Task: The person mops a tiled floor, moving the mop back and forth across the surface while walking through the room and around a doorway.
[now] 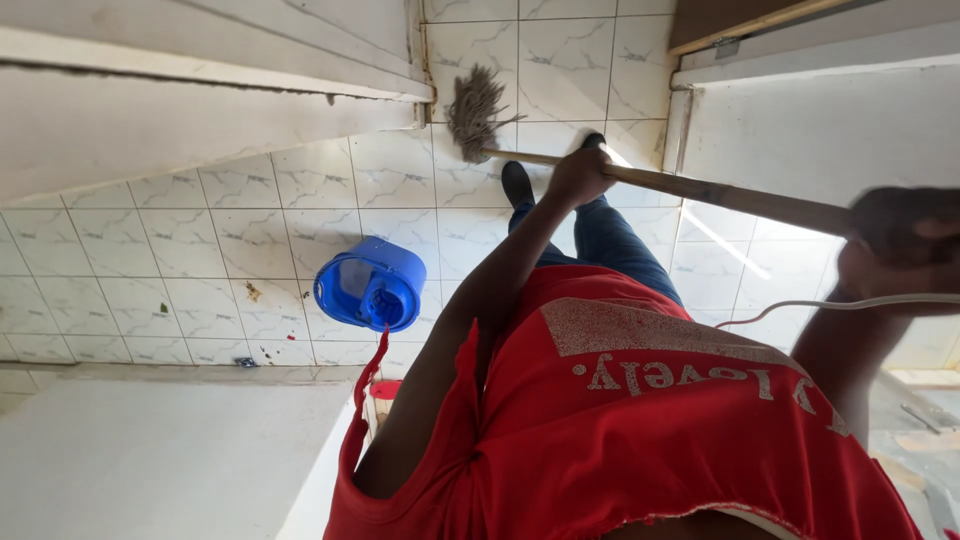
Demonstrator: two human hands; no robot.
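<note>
Red shirt [640, 440], both hands gripping mop handle [720, 192], blue bucket [372, 285] nearby

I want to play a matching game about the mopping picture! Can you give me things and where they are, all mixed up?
Things:
1. mop head
2. blue bucket
3. left hand
4. right hand

Places:
A. midway along the wooden handle
B. in the corner by the wall
C. at the handle's top end
D. on the tiles, apart from the mop

Pairs: 1-B, 2-D, 3-A, 4-C
</note>
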